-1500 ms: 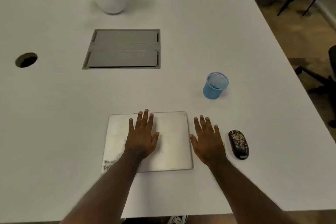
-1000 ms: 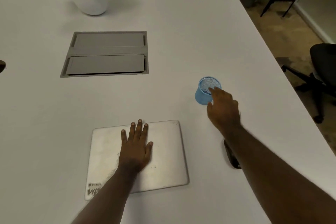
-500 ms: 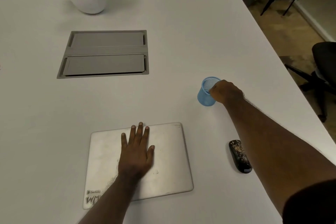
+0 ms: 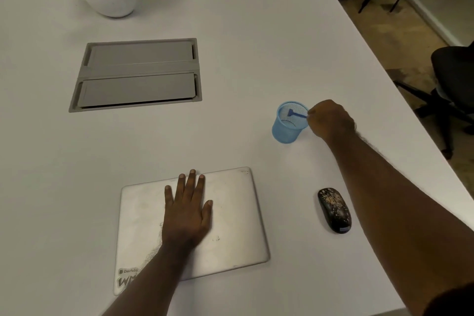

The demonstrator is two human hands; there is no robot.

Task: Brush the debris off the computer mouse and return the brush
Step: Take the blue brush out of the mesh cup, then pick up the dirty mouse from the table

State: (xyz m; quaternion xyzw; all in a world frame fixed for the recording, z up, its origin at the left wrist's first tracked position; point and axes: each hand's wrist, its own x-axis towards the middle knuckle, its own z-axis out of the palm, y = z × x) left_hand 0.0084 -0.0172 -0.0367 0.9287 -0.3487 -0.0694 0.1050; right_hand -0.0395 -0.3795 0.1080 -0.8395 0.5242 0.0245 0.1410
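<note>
Brush (image 4: 297, 113) handle pinched by right hand (image 4: 329, 119) fingers over the blue cup (image 4: 288, 131).

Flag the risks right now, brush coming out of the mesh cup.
1. The right hand pinches the blue brush at the rim of the light mesh cup; nothing steadies the cup, so it could tip as the brush lifts.
2. The debris-covered mouse lies loose; the left hand rests on the laptop, so brushing may push the mouse.
3. Swept debris could land on the laptop beside it.
</note>
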